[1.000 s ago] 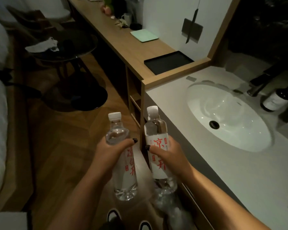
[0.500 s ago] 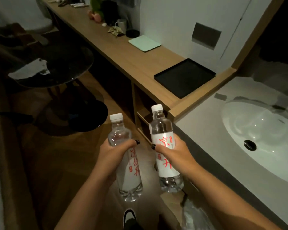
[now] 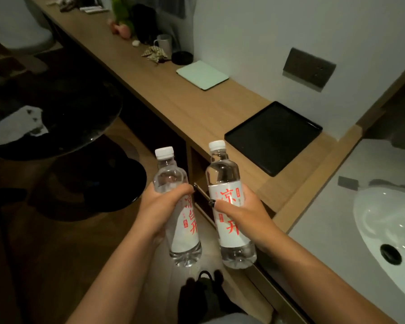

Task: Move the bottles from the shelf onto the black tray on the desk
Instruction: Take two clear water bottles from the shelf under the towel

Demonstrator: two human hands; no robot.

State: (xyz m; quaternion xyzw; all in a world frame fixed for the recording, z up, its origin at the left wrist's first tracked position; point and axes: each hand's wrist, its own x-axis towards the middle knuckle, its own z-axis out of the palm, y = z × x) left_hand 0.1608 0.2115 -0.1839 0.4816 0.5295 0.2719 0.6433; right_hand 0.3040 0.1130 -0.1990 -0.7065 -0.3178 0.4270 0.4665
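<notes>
Since the earlier frames the view has turned toward the desk, so the black tray (image 3: 273,136) now lies larger and closer to the middle, at about 1 o'clock from the hands, while the sink (image 3: 388,232) has slid to the right edge at 4 o'clock; both bottles have kept almost the same place before the body. The left hand (image 3: 160,206) holds the left bottle (image 3: 175,206) with the fingers curled around its upper label, and the right hand (image 3: 242,212) grips the right bottle (image 3: 229,206) in the same way, the thumb across the red characters. Both bottles stand nearly upright, near to each other but apart, and are carried in the air over the floor in front of the desk (image 3: 185,106). I judge the step in hand to be the carrying: the bottles are already off the shelf (image 3: 198,169), whose dark opening shows under the desk edge at 12 o'clock from the hands, and they are not yet set down. The next move seems to call for lifting both bottles above the desk edge, bringing them toward 1 o'clock over the tray, and lowering them upright inside its raised rim, with some room between them. Each bottle is clear, with a white cap on, and looks full of water almost to the neck. The tray holds nothing that I can see.
</notes>
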